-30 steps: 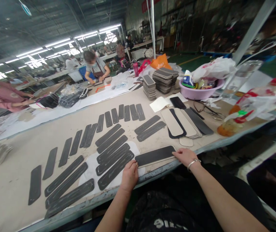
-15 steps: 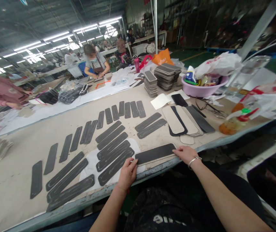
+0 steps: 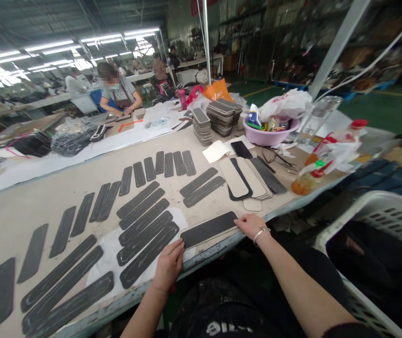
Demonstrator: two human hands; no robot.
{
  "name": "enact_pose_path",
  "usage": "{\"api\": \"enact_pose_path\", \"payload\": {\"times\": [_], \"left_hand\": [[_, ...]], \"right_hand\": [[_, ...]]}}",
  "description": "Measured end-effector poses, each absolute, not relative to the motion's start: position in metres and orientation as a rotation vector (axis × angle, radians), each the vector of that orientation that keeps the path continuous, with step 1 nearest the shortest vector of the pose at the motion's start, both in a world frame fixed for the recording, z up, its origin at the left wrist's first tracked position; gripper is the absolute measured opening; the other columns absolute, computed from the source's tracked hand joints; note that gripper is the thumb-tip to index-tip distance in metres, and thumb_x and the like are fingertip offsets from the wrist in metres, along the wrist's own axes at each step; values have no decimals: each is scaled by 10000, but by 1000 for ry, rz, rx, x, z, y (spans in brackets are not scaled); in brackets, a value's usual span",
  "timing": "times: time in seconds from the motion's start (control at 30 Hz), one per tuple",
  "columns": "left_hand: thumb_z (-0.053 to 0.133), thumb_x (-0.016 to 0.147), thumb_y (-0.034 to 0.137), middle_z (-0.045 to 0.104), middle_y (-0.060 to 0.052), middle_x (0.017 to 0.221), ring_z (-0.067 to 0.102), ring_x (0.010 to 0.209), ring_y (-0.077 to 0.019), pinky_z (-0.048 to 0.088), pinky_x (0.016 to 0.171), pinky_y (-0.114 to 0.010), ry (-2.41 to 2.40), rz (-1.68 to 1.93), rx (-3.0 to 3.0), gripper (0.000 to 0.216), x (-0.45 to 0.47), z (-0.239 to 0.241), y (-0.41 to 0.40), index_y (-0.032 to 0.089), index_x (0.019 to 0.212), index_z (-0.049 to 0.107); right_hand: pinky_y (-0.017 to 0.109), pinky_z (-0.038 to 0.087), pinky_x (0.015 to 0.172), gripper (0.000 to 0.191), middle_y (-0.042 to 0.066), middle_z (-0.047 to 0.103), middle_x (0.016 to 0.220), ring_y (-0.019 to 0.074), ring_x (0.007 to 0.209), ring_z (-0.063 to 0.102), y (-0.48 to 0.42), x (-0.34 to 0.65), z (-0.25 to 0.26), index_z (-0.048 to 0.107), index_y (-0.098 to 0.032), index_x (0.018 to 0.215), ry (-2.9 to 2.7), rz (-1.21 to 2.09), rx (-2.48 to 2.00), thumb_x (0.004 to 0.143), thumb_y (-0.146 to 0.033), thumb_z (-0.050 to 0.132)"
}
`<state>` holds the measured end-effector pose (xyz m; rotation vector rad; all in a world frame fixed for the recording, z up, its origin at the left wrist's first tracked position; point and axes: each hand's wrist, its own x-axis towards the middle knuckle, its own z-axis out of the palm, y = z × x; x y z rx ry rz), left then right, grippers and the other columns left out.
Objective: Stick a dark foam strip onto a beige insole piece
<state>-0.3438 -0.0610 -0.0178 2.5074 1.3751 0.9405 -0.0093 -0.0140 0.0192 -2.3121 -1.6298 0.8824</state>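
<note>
We see a long black rounded-end strip on a pale backing piece (image 3: 209, 228) lying at the near edge of the beige tabletop (image 3: 46, 197), in the lower centre of the frame. Our left hand (image 3: 169, 264) pinches its left end between the fingertips, and our right hand (image 3: 252, 224), with a silver bangle at the wrist, presses flat on its right end, fingers loose. To the left of it lie rows of similar dark strips (image 3: 144, 225). In the upper right of the frame stand stacked grey pieces (image 3: 222, 115) and a lilac plastic basin (image 3: 269, 136).
</note>
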Motion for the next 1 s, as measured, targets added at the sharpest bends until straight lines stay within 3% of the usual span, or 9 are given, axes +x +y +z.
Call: {"api": "enact_pose_path", "payload": {"times": [0.53, 1.0], "left_hand": [[495, 849, 171, 630, -82, 1108, 593, 980, -184, 516, 870, -350, 1440, 863, 2467, 257, -341, -12, -64, 205, 1070, 622], [498, 853, 178, 595, -107, 1130, 569, 1033, -183, 505, 910, -337, 1501, 925, 2373, 271, -341, -13, -67, 177, 1104, 598]], "right_hand": [[285, 370, 615, 340, 50, 638, 677, 188, 656, 567, -11, -10, 18, 610, -201, 617, -1775, 860, -2327, 801, -438, 450], [265, 350, 585, 325, 12, 623, 630, 173, 644, 558, -12, -8, 16, 608, -217, 631, -1763, 901, -2337, 783, -476, 483]]}}
